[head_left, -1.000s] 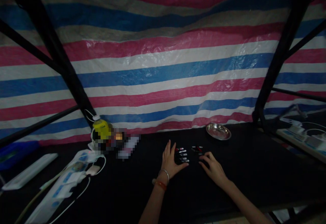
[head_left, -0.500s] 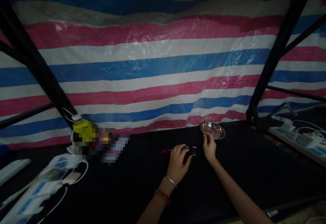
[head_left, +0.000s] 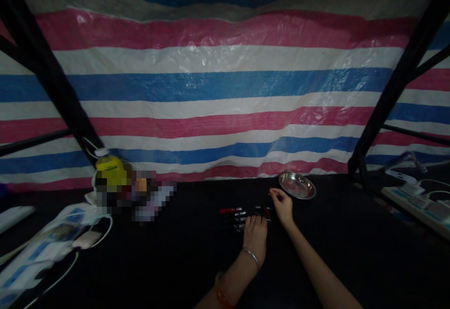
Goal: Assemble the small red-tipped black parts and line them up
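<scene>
Several slim pen-like pieces (head_left: pixel 230 211), red or dark with silvery ends, lie roughly in rows on the black tabletop (head_left: pixel 168 262). My left hand (head_left: pixel 255 236) is over their right-hand part, its fingers together and curled down among dark and red pieces (head_left: pixel 266 212). Its fingertips are partly hidden, so what they hold cannot be made out. My right hand (head_left: pixel 282 207) is just beyond, thumb and forefinger pinched together; anything between them is too small to name. A shallow round metal dish (head_left: pixel 297 185) stands behind and to the right of that hand.
At the left are a power strip (head_left: pixel 52 248) with cables, a yellow-labelled bottle (head_left: pixel 109 167) and blurred-out items. Another power strip (head_left: pixel 418 201) with plugs runs along the right. Black frame posts (head_left: pixel 372 126) and a striped plastic sheet (head_left: pixel 225 84) close off the back.
My left hand has drawn its spread fingers together and down at the pieces' right side, uncovering the left ones. My right hand has moved left, away from the dish. The camera view has shifted slightly.
</scene>
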A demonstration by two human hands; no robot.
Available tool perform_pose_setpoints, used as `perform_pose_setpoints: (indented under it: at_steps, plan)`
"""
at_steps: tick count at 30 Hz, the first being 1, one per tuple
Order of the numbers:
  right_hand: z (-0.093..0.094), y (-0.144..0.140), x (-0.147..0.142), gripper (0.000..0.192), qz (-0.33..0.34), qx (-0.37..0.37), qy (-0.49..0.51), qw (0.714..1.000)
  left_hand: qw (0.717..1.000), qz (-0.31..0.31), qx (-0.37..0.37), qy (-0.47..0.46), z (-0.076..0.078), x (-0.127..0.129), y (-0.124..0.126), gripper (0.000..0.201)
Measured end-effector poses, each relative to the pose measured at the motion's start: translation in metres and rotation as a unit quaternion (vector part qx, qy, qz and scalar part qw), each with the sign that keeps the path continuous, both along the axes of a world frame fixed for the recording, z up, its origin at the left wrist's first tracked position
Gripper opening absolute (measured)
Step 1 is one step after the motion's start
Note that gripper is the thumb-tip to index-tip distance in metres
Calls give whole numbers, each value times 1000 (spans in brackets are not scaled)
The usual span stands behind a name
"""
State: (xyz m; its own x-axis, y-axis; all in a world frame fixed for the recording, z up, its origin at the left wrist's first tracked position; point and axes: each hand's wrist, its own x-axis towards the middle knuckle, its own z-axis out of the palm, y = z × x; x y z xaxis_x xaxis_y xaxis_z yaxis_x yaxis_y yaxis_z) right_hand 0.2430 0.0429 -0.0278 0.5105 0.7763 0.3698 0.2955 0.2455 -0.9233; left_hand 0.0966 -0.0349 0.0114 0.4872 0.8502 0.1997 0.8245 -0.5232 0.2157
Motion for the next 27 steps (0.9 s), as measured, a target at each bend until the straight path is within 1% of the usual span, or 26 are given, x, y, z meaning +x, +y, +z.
perform_pose_setpoints:
  at_steps: [2,5,8,10,12,15,18,20,24,27]
  plan:
    - [2,-3,-4,36,24,-13,-4,1000,1000,-19,-13,-5,4,-1,-1,37]
    - [3,-8,-7,34,56,-20,8,998,999,-28,-27,-16,8,-3,-2,34]
    - [6,-13,-7,33,55,-7,25,998,998,-34,-27,-54,6,-5,0,32]
    - [8,-16,-8,34,39,10,33,999,993,-36,-3,-114,2,-7,2,32]
    - [12,-20,-11,35,29,29,52,998,980,-36,36,-190,-2,-10,7,32]
    - [18,-28,-19,35,35,52,99,993,952,-47,88,-289,-7,-14,13,29]
    - [21,-39,-31,34,41,58,120,990,928,-53,115,-351,-10,-18,17,25]
    - [21,-46,-37,35,40,58,126,989,918,-45,122,-374,-12,-20,19,23]
    - [18,-57,-44,37,15,61,125,990,915,-25,131,-381,-14,-26,17,21]
    - [18,-62,-46,40,-43,64,98,992,912,-11,149,-383,-16,-32,12,20]
